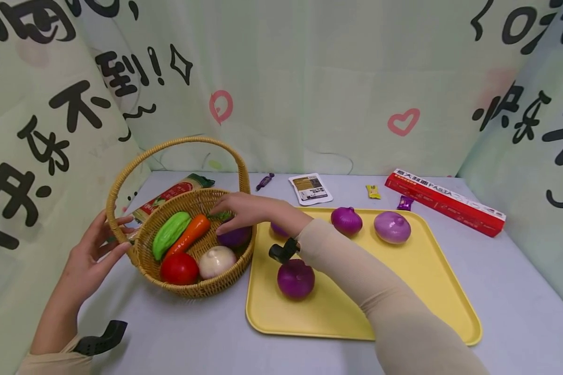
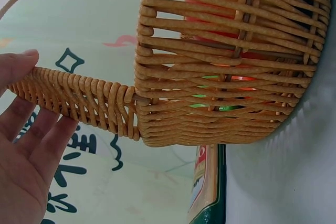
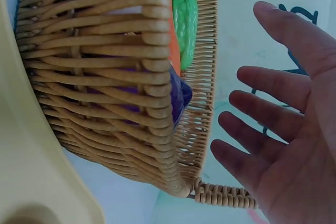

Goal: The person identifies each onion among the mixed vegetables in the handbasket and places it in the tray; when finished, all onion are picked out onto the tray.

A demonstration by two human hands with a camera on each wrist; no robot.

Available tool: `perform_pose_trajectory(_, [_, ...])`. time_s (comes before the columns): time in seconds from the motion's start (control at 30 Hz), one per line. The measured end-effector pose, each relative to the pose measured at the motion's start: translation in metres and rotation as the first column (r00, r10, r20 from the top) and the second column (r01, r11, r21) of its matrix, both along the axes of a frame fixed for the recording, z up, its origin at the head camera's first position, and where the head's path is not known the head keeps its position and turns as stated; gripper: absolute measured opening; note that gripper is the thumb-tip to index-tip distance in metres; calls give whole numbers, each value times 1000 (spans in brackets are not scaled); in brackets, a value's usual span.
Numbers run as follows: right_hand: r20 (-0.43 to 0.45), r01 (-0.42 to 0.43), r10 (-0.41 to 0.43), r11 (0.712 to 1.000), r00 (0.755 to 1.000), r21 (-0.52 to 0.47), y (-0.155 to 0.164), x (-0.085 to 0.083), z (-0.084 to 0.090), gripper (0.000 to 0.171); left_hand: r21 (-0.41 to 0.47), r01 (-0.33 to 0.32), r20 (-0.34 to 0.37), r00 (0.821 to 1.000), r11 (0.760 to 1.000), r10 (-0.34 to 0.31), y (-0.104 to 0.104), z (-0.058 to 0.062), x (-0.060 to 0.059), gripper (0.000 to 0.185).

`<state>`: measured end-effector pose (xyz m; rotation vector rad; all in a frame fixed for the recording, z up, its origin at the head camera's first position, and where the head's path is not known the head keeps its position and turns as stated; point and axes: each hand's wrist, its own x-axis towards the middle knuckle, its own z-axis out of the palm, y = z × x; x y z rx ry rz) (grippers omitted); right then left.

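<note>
Onion lay in basket, against the near-right wall, left of tray.
Right hand hovered over it, fingers spread, holding nothing. Left hand, fingers straight, touched the basket handle's base; carrot, tomato alongside.

A red pasta box lies at the right of the frame beyond the yellow tray. A white packet, a yellow sweet and two purple sweets lie along the table's back edge.
</note>
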<state>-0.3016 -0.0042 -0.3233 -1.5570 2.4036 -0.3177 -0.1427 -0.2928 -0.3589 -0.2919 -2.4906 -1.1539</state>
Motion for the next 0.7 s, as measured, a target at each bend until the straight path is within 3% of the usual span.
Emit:
perform_pose_trajectory(0.33, [-32,60,-56,990,998,125,-7,-4,-6,63,3,6,-5,1000,1000,-6,1,1,0,79])
perform_pose_trajectory(0.47, [-125,60,-37,981,991,186,-9,-2,-9,70,0,6,-8,1000,1000,-6,0,0,-1,81])
perform_pose_trajectory(0.57, [-243,85,-22,963,970,255,-11,1,-13,74,-3,3,-9,1000,1000,-3,-1,0,-1,82])
perform_pose_trajectory(0.7, [-395,179,-28,919,918,351,-15,6,-20,76,-3,1,-4,1000,1000,-1,-1,-1,-1,82])
